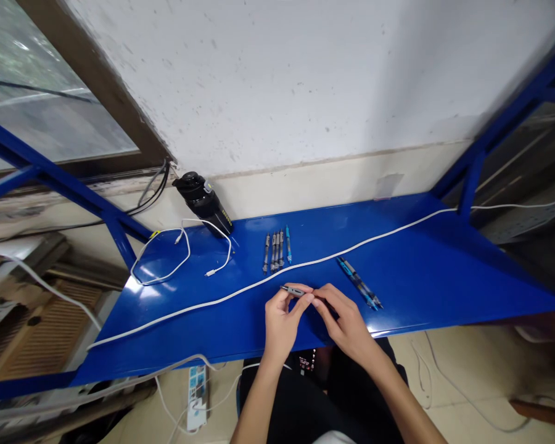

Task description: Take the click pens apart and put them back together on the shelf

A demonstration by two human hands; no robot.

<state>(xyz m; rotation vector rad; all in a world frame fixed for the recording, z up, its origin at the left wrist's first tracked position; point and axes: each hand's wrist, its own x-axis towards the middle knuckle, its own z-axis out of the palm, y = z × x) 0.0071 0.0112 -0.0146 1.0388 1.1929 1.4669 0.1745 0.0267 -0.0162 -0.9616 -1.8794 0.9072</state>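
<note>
Gripped grey pen (293,290) in curled left hand (281,324); pinched its right end with closed right hand (349,325). Noted blue pens (359,283) on counter (444,265), just right of hands; beyond, past white cable (240,295), row of pens (274,251). Judged row probably done, held pen underway, right-side pens remaining.

Blue tabletop (425,265), black bottle (208,206), looped cable (189,250), white cord (305,264), pen row (274,251), more pens (358,280)
</note>
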